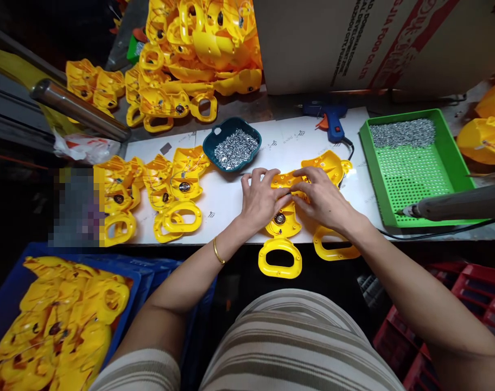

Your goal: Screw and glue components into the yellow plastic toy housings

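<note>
Left hand [260,200] and right hand [321,196]: fingers pinching at yellow shell [287,217] | teal screw bowl [236,145]: 11 o'clock of hands

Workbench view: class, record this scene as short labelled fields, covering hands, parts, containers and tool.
Left hand: fingers over a yellow shell
Right hand: over the same shell, fingertips near the left's
Teal bowl: small metal pieces
Green tray: metal pieces at its far end
Tool: blue glue gun, between bowl and tray
Lower left: blue crate of yellow shells
</note>
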`<state>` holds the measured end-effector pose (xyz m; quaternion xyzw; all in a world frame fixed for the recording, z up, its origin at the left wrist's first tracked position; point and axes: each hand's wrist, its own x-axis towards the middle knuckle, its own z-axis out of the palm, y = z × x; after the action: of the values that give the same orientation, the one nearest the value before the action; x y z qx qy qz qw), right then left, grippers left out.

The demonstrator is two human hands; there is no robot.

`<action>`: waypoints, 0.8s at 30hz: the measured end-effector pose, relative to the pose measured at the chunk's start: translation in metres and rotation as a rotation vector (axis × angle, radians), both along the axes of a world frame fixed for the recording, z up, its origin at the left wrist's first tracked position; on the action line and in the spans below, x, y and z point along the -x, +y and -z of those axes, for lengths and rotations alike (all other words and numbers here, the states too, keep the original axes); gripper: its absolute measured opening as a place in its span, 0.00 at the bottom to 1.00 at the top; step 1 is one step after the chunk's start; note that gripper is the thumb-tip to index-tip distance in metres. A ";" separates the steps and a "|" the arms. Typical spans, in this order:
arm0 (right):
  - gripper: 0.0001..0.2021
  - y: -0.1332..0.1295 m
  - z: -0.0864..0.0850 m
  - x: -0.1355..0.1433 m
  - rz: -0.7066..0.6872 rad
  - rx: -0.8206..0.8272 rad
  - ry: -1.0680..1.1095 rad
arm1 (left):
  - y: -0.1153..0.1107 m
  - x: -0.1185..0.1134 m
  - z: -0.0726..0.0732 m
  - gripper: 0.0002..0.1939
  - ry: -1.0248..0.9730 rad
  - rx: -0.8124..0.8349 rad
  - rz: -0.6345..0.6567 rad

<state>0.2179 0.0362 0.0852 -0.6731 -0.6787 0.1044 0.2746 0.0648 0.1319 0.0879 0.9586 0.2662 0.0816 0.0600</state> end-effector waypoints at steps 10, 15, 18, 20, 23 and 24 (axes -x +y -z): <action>0.12 -0.003 -0.001 -0.003 -0.035 0.003 -0.069 | -0.001 -0.002 0.003 0.08 -0.051 0.064 -0.061; 0.13 -0.001 -0.005 -0.002 -0.027 0.054 -0.119 | 0.001 -0.005 0.004 0.07 -0.064 0.118 -0.073; 0.14 0.000 -0.006 -0.001 -0.016 0.073 -0.128 | 0.004 -0.005 0.005 0.08 -0.079 0.186 -0.061; 0.14 0.000 -0.006 -0.001 -0.010 0.073 -0.120 | 0.006 -0.004 0.005 0.09 -0.085 0.238 -0.041; 0.13 0.000 -0.002 -0.002 0.002 0.058 -0.082 | 0.008 -0.004 0.005 0.09 -0.085 0.285 -0.036; 0.13 0.001 0.000 -0.002 0.004 0.047 -0.063 | 0.008 -0.004 0.005 0.09 -0.083 0.286 -0.042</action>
<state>0.2198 0.0371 0.0850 -0.6838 -0.6829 0.0986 0.2375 0.0687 0.1403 0.0832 0.9303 0.2923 0.0839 0.2053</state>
